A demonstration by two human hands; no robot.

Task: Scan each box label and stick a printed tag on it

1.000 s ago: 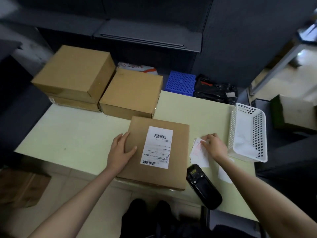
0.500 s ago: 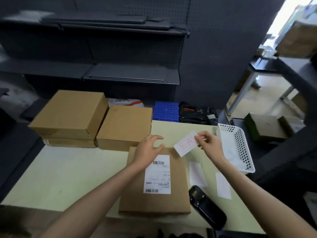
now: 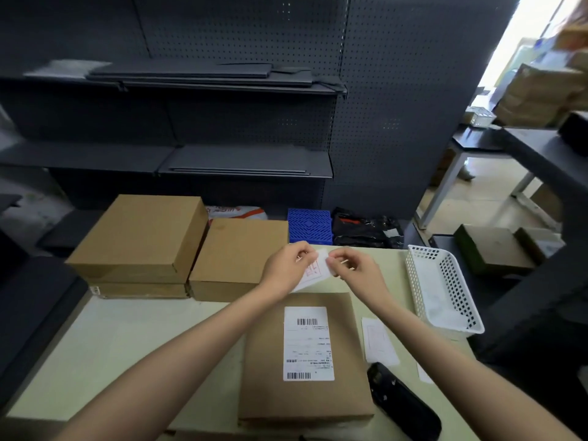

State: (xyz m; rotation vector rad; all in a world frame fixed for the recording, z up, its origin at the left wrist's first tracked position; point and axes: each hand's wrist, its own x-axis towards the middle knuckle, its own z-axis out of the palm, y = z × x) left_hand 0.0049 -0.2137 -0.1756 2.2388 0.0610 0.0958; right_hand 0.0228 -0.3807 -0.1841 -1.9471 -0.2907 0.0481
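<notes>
A flat brown box (image 3: pixel 264 370) lies on the pale table (image 3: pixel 133 345) in front of me, its white barcode label (image 3: pixel 308 343) facing up. Above its far edge my left hand (image 3: pixel 288 268) and my right hand (image 3: pixel 354 268) both pinch a small white tag (image 3: pixel 313 271) with red print, held in the air between them. A black handheld scanner (image 3: pixel 402 407) lies on the table right of the box. Two more white tags (image 3: pixel 378 343) lie flat beside it.
Stacked brown boxes (image 3: pixel 140 237) and another brown box (image 3: pixel 238 249) sit at the table's far left. A white perforated basket (image 3: pixel 445 288) stands at the right edge. Behind are a blue crate (image 3: pixel 310 225), black bags (image 3: pixel 366 230) and dark shelving (image 3: pixel 191 122).
My right hand lifted the tag off the table. My left hand left the box and came up to pinch the tag too. My view tilted upward.
</notes>
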